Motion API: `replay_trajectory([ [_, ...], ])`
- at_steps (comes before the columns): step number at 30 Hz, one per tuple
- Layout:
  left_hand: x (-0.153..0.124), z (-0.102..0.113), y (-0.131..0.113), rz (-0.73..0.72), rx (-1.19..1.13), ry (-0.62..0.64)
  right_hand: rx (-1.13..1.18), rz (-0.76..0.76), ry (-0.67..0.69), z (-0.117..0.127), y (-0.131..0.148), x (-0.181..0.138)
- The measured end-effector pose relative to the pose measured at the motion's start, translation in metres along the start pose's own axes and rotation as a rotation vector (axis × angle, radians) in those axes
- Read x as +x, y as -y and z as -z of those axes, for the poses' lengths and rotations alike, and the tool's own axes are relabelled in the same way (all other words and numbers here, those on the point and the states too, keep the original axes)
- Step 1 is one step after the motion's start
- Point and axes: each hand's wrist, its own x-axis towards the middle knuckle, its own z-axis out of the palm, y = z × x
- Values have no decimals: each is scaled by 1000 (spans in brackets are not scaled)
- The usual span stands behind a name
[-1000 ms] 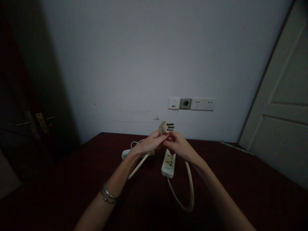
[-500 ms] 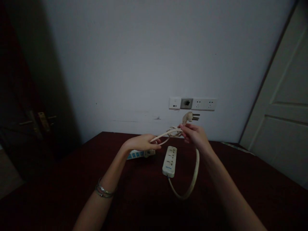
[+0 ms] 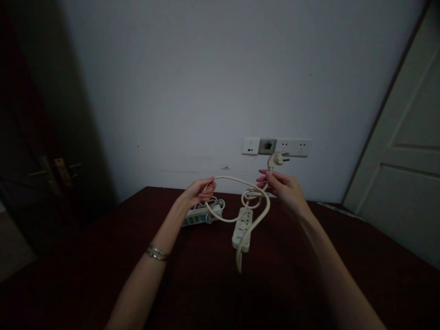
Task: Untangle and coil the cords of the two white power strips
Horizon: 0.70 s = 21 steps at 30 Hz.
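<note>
At the far left a dark door [image 3: 34,151] stands in shadow, with a brass handle plate [image 3: 60,172] on it. A dark reddish tabletop [image 3: 85,266] runs across the lower part of the view. The left forearm reaches over it, with thin bracelets [image 3: 156,253] at the wrist. The left hand [image 3: 197,192] is raised above the tabletop, its fingers curled closed around a cream power cable [image 3: 233,181]. Just behind and below that hand, a second power strip [image 3: 201,215] with bluish sockets lies on the tabletop, a bundle of its own cord beside it. From the left hand the cream cable arches to the right, twists into a small loop near the right hand, then drops in a curve to the white power strip [image 3: 242,228], which lies flat on the tabletop between the two arms. The right hand [image 3: 285,190] pinches the cable just below its plug [image 3: 276,159], held up with the prongs pointing right. Right behind the plug, on the pale wall, sits a row of wall sockets [image 3: 277,146]. A white panelled door [image 3: 402,151] closes the far right.
</note>
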Motion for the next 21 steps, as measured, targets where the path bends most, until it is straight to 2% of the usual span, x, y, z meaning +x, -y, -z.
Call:
replay_trajectory([
  [3,2,1,2,136,86,-49,-98,81,131,-13,-1,-5],
  [5,3,0,3,164,163,-102,-173,94,293,-22,0,-11],
  [8,2,-8,3,69,248,-212,-269,111,549,-33,4,-21],
  [10,1,-16,1,-30,269,-267,-365,154,637,-35,7,-25],
  [13,-4,-32,-4,-130,269,-296,-514,210,679,-33,9,-27],
  [16,-9,-54,-6,-192,288,-297,-584,200,699,-29,5,-26],
  [18,-12,-72,-5,-247,312,-306,-619,187,643,-27,1,-24],
  [21,-16,-96,-1,-378,390,-325,-711,227,450,-27,-5,-20],
])
